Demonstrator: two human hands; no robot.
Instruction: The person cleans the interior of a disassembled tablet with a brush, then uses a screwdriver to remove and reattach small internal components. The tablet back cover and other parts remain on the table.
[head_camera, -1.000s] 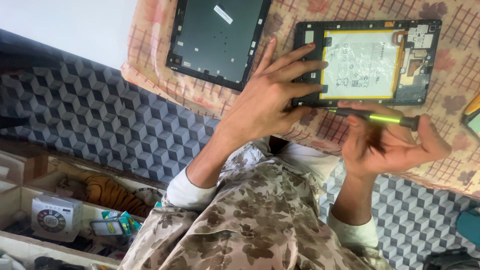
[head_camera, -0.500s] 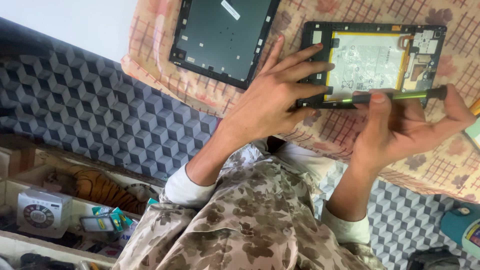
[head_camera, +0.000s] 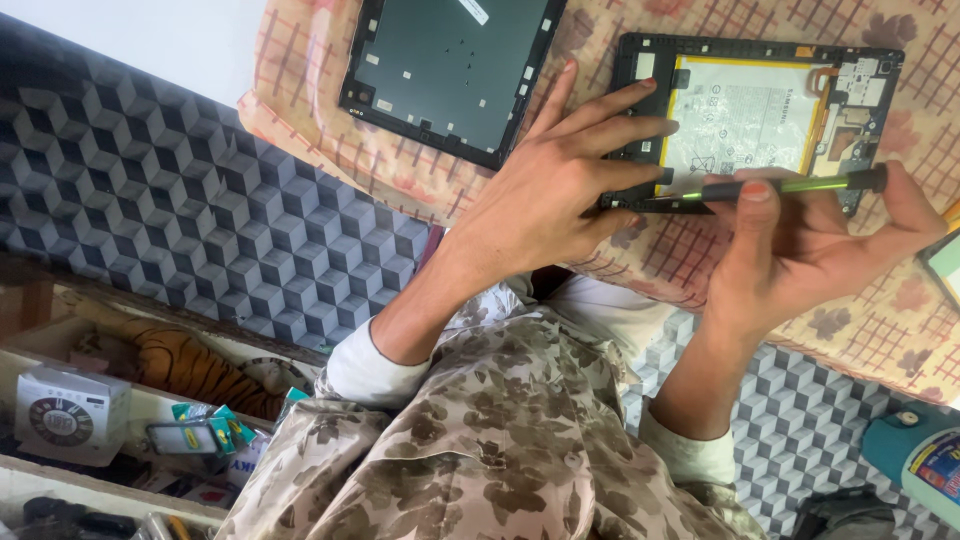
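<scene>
Since last frame, screwdriver (head_camera: 790, 185) lifted level; right grip (head_camera: 810, 240) pinches it, shaft pointing left at tablet (head_camera: 760, 110) edge, beside left hand (head_camera: 560, 190).

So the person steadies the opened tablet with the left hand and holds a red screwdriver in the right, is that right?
Not quite: the head view shows the screwdriver is green and black, not red. The rest holds: the left hand rests on the opened tablet, and the right hand holds the tool.

Screwdriver (head_camera: 790, 185): green and black. Open tablet (head_camera: 760, 115): black frame, white battery edged yellow. Cloth (head_camera: 330, 120): peach, red grid. Mat (head_camera: 150, 190): grey cube pattern. Sleeves (head_camera: 500, 440): tan floral camouflage.
</scene>
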